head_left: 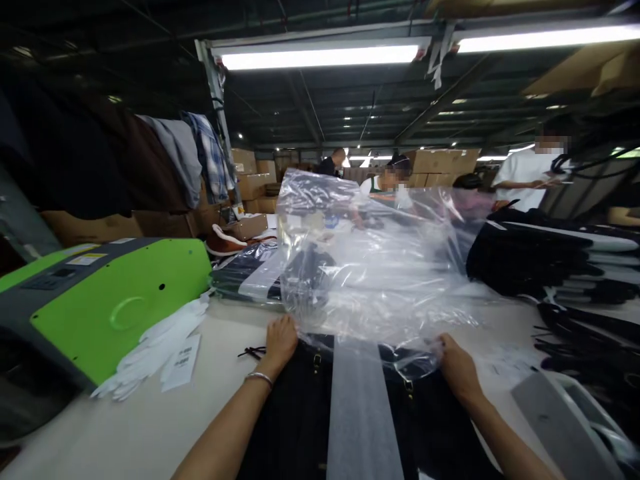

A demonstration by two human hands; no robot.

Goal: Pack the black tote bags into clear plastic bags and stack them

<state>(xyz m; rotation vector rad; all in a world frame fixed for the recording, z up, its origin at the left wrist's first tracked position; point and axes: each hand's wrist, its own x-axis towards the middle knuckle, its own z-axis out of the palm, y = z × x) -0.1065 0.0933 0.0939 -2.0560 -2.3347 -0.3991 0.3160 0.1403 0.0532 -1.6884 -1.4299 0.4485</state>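
A large clear plastic bag (370, 267) is raised in front of me, its lower edge lying over the far end of a folded black garment (300, 413). My left hand (281, 340) is closed on the bag's left lower edge; a bracelet circles that wrist. At the opposite edge, my right hand (454, 360) grips the plastic too. Down the middle of the garment runs a pale paper strip (363, 413), with small gold-coloured metal fittings on either side. The fingertips are partly hidden by the hands themselves and the shiny film.
On the left stands a green and grey machine (125, 300), with white gloves (155, 340) beside it. Bagged garments (250, 273) lie behind my left hand. Black garments (545, 253) are stacked at right, near a grey box-shaped object (565, 420). Several people are in the background.
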